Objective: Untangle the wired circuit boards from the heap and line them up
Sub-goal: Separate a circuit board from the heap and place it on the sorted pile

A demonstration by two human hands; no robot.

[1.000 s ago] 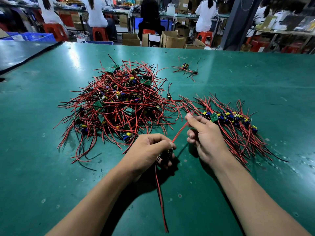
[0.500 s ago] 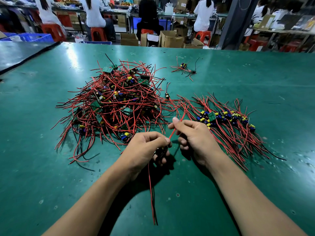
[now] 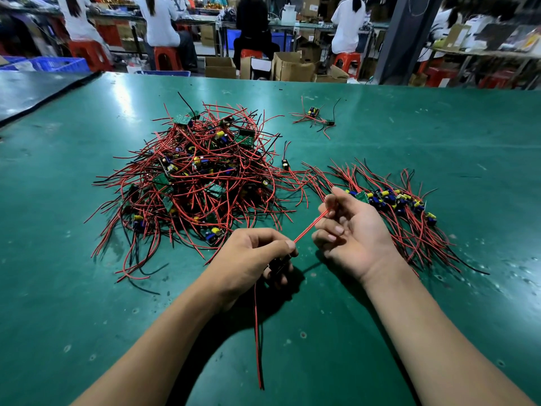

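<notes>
Presently, containers: brown open-topped cardboard boxes (image 3: pixel 220 66) sit on the floor past the far table edge at 12 o'clock; their contents cannot be made out. Blue plastic crates (image 3: pixel 55 64) at 10 o'clock, contents likewise not readable.

Work surface: glossy green bench mat (image 3: pixel 87 288). Tangled heap of small green circuit boards with red and black wires (image 3: pixel 193 183) lies at 11 o'clock from the hands, near them. Lined-up row of wired boards with yellow and blue components (image 3: pixel 392 200) lies at 1 o'clock, its wires fanning both toward and away from the person; the right hand overlaps its near-left end. A small separate cluster of two wired boards (image 3: pixel 317 118) sits at 12 o'clock, well apart from both groups. One stray dark component on wires (image 3: pixel 285 164) lies between heap and row.

Hands: left hand (image 3: pixel 251 254) is closed in a fist round a small dark circuit board (image 3: pixel 276 266), mostly hidden by the fingers; a red-and-black wire pair (image 3: pixel 259 332) hangs from it toward 6 o'clock. Right hand (image 3: pixel 351 230), palm partly up, pinches the far end of a taut red wire (image 3: pixel 310 227) between thumb and forefinger; the wire runs straight back to the left fist. Other right fingers curled loosely.

Red plastic stools (image 3: pixel 168 57) and seated persons at far benches.
</notes>
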